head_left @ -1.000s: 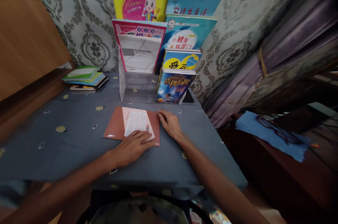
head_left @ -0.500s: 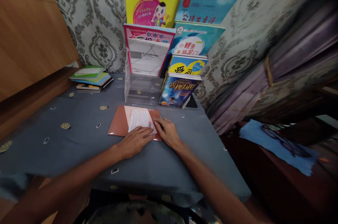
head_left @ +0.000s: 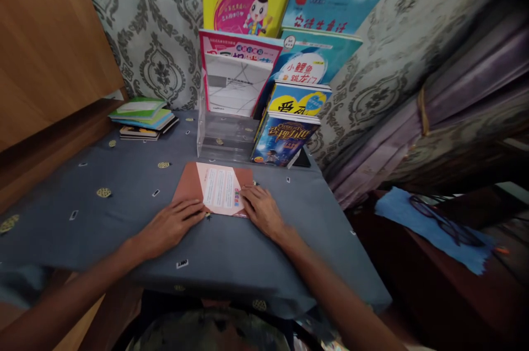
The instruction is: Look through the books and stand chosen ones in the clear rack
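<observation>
Booklet (head_left: 190, 190) flat on desk (head_left: 115, 213), unlifted. Left hand (head_left: 169, 227) spread, fingertips at its near edge; right hand (head_left: 260, 210) spread over its right corner; neither grasps anything.

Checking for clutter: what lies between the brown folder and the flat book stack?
Head view: only bare tablecloth with printed motifs separates folder and stack.

Stacked books (head_left: 142, 117) — clear stand (head_left: 223, 136)

Both forearms bare, reaching forward. Left hand (head_left: 171, 225) flat, palm down, fingers spread. Right hand (head_left: 261, 209) flat, fingers extended.
</observation>
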The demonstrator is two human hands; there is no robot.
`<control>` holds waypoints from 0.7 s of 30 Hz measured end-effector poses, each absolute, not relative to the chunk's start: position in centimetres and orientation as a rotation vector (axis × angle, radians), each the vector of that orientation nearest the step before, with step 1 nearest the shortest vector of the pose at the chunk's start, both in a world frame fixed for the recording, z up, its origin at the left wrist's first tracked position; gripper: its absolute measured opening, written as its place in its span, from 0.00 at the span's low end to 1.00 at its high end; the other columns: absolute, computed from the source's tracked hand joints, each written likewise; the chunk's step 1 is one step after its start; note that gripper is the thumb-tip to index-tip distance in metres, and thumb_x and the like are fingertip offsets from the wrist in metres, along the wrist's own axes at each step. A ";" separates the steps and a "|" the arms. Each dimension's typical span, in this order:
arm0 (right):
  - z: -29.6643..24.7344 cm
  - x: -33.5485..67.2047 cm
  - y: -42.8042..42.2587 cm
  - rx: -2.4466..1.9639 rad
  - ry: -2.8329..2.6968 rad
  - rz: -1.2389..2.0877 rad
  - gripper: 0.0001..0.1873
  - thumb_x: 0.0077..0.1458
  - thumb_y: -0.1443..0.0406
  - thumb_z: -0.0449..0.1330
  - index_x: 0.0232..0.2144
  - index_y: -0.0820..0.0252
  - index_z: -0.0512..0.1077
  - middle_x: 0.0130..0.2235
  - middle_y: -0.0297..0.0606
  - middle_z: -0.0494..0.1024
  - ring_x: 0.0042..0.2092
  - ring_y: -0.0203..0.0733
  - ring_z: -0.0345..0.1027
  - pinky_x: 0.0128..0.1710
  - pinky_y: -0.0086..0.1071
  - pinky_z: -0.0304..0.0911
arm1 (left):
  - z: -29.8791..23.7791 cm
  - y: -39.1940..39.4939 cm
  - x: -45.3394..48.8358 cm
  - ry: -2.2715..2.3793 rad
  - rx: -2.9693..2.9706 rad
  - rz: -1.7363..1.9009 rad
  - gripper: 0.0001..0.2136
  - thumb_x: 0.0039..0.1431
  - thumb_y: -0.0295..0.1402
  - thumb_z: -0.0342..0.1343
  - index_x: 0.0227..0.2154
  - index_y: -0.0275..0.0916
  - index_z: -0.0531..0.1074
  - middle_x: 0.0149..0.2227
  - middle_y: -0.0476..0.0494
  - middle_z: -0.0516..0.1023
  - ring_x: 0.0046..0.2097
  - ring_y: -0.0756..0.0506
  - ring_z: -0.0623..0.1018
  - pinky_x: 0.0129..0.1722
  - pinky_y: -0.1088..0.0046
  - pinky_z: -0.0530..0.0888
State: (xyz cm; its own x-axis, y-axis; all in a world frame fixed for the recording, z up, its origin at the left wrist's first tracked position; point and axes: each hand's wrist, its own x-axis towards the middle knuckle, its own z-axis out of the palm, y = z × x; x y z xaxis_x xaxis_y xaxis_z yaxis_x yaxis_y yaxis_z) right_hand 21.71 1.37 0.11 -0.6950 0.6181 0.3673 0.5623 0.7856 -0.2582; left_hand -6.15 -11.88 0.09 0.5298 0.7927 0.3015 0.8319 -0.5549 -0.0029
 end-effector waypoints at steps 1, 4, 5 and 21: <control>0.2 21.5 1.1 -0.868 -2.540 0.171 0.15 0.65 0.68 0.51 0.49 0.57 0.74 0.51 0.46 0.78 0.54 0.50 0.69 0.52 0.46 0.64 | 0.0 -12.2 -6.8 -1.400 -2.603 -0.439 0.20 0.67 0.25 0.43 0.59 0.44 0.66 0.58 0.43 0.74 0.62 0.45 0.69 0.60 0.60 0.68; 0.7 19.8 -0.6 -0.730 -2.596 0.196 0.16 0.65 0.69 0.51 0.50 0.58 0.73 0.52 0.47 0.78 0.57 0.50 0.68 0.56 0.49 0.63 | -0.2 -12.8 -8.0 -1.392 -2.559 -0.528 0.18 0.69 0.27 0.42 0.58 0.42 0.68 0.57 0.43 0.75 0.59 0.46 0.72 0.59 0.62 0.70; 0.9 19.0 -1.3 -0.668 -2.625 0.209 0.16 0.65 0.69 0.51 0.52 0.59 0.73 0.54 0.47 0.77 0.59 0.49 0.67 0.58 0.50 0.62 | -0.2 -12.8 -8.0 -1.392 -2.548 -0.538 0.18 0.69 0.27 0.43 0.57 0.41 0.68 0.56 0.42 0.76 0.58 0.46 0.73 0.58 0.62 0.71; -0.5 21.0 -5.0 -0.677 -2.689 0.297 0.31 0.66 0.65 0.52 0.68 0.61 0.52 0.67 0.48 0.61 0.69 0.48 0.50 0.67 0.48 0.56 | -0.1 -12.4 -6.8 -1.521 -2.488 -0.577 0.16 0.70 0.30 0.44 0.55 0.42 0.70 0.56 0.40 0.74 0.58 0.42 0.71 0.54 0.60 0.71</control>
State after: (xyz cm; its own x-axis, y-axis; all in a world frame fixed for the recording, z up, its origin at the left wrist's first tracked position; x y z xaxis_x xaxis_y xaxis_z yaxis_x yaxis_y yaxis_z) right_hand 21.00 -5.02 -0.49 -0.8239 0.4908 0.2833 0.4172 0.8636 -0.2829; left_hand -6.76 -12.36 -0.14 0.4050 0.8179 0.4086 0.8831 -0.4657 0.0568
